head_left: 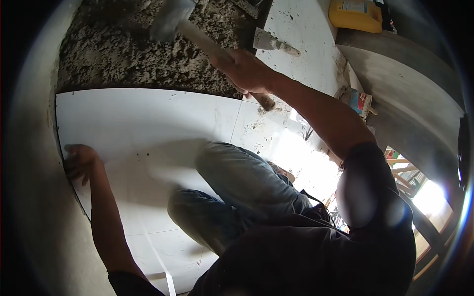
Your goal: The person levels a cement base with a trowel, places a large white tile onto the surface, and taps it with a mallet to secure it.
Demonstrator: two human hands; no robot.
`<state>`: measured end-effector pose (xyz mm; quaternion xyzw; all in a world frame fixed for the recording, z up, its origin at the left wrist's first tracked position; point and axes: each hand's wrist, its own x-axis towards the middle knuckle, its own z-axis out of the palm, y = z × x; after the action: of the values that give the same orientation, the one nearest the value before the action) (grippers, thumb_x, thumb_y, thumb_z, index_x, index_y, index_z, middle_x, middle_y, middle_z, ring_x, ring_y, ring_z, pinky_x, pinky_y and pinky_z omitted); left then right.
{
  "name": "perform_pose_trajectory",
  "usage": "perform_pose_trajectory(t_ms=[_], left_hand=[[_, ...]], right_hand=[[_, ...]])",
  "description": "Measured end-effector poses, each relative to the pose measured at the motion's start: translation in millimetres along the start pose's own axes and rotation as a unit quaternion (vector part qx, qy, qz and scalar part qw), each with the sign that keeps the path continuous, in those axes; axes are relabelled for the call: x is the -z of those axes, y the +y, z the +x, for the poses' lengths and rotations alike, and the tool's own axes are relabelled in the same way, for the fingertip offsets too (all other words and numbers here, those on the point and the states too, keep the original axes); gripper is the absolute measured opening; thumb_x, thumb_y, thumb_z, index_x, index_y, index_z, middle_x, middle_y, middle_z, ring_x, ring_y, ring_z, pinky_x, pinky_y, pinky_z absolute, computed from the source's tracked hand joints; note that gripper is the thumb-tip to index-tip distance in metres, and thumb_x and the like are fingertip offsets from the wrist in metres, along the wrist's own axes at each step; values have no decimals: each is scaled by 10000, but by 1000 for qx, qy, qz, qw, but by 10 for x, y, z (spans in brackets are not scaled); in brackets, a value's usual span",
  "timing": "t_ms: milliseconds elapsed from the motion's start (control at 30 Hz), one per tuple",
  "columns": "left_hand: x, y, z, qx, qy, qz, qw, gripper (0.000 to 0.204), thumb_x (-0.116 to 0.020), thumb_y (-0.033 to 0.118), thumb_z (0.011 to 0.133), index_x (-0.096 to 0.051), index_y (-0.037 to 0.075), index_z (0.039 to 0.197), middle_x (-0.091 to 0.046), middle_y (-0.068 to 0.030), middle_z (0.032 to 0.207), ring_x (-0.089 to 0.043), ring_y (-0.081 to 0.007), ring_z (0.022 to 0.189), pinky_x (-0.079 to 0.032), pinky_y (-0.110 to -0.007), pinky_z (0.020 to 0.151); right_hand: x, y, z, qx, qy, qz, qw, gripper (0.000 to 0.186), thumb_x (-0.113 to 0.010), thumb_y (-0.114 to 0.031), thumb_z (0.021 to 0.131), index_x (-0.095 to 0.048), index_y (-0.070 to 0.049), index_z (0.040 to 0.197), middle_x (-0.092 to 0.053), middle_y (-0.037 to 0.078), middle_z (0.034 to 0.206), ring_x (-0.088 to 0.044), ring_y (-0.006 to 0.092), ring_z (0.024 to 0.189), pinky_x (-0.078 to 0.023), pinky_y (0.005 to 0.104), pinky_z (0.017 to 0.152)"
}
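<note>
My right hand (247, 71) is closed around the wooden handle of a mallet (203, 42). The mallet's blocky grey head is raised over a bed of rough mortar (123, 61), and the handle's butt sticks out below my fist. At the far left, my left hand (81, 159) lies against the edge of a large white floor tile (123, 116), beside the wall. Its fingers are spread and slightly blurred, with nothing visible in them. The tile's far edge borders the mortar. My bent knees are over the white tiles.
A flat-bladed scraper (271, 42) lies on the tiles right of the mortar. A yellow jerrycan (356, 15) stands at the upper right, and a coloured container (359, 102) sits by the right wall. The grey wall (34, 148) runs closely along the left.
</note>
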<state>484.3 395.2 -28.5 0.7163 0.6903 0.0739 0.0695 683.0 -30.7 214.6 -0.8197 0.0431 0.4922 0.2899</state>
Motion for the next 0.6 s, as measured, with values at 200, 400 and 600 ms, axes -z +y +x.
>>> perform_pose_trajectory(t_ms=[200,400,600], left_hand=[[-91,-144,91,-45,24,-53,997,746,-286,622,908,-274,119,1459,-252,-147,1512,-231,-397,1376,-144,-699,1034],[206,-408,-281,-247,22,30,968,772,-238,659,914,-195,158,1499,-178,-143,1550,-177,-394,1411,-131,-693,1049],[542,-1109,-1246,-119,-37,185,975,684,-290,560,961,-178,145,1493,-182,-194,1534,-199,-419,1396,-241,-706,997]], right_hand=[[133,106,-125,-9,-120,-116,986,491,-399,-507,971,-511,-40,1071,-482,15,521,-519,130,400,-514,296,409],[-13,481,-151,52,-88,-64,993,469,-424,-487,967,-510,-32,1047,-582,107,658,-617,200,542,-535,363,489],[-996,1033,-373,215,188,-29,958,283,-559,-330,906,-473,-63,943,-601,173,654,-612,402,605,-502,496,568]])
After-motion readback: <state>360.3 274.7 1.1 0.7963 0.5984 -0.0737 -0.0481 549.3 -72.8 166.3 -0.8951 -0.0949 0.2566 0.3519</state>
